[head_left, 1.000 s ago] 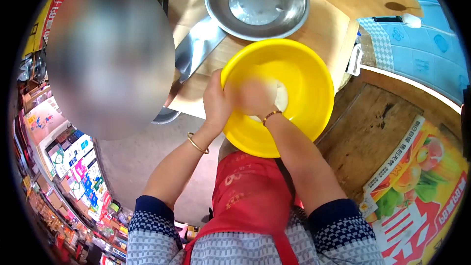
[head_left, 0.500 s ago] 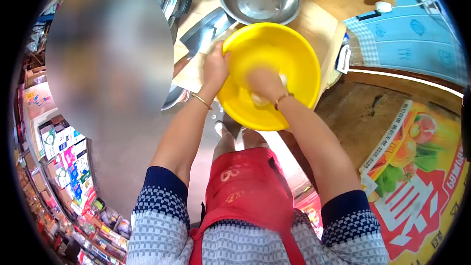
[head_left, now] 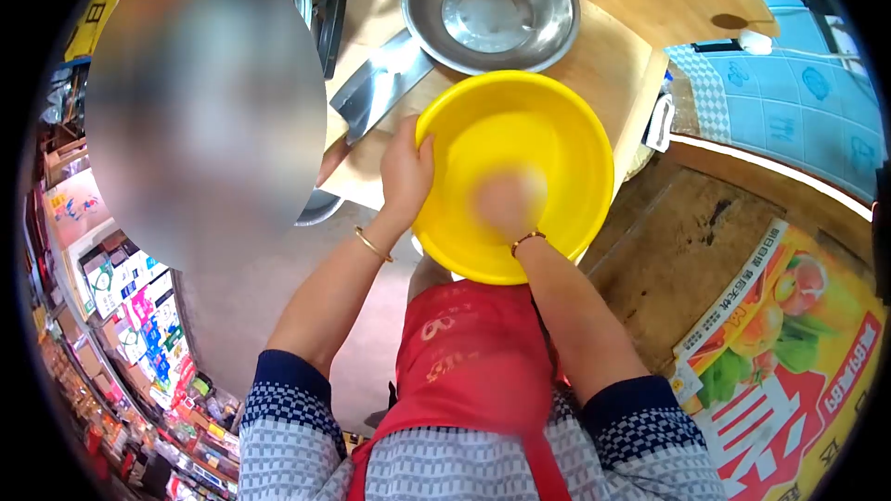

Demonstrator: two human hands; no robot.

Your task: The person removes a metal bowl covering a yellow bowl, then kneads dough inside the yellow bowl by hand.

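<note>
My left hand [head_left: 406, 176] grips the left rim of a yellow plastic basin [head_left: 575, 162], thumb over the edge. Down inside the basin is my right hand [head_left: 506, 202], smeared by motion, so its fingers do not show clearly. A pale patch [head_left: 535, 187] blurs beside its knuckles; what it is, I cannot make out. The basin is tilted toward me, its near rim close to my red apron [head_left: 473, 353].
Behind the basin, a shallow steel bowl [head_left: 548, 14] stands on a wooden table [head_left: 617, 56]. A shiny metal piece [head_left: 380, 83] lies left of it. A bright printed box [head_left: 789, 353] is at the right. Shelves of packaged goods [head_left: 148, 315] line the left.
The basin appears lower in view and nearer my apron. My right hand still moves inside it; the whitish lumps visible under it before are now mostly hidden. My left hand keeps its hold.
</note>
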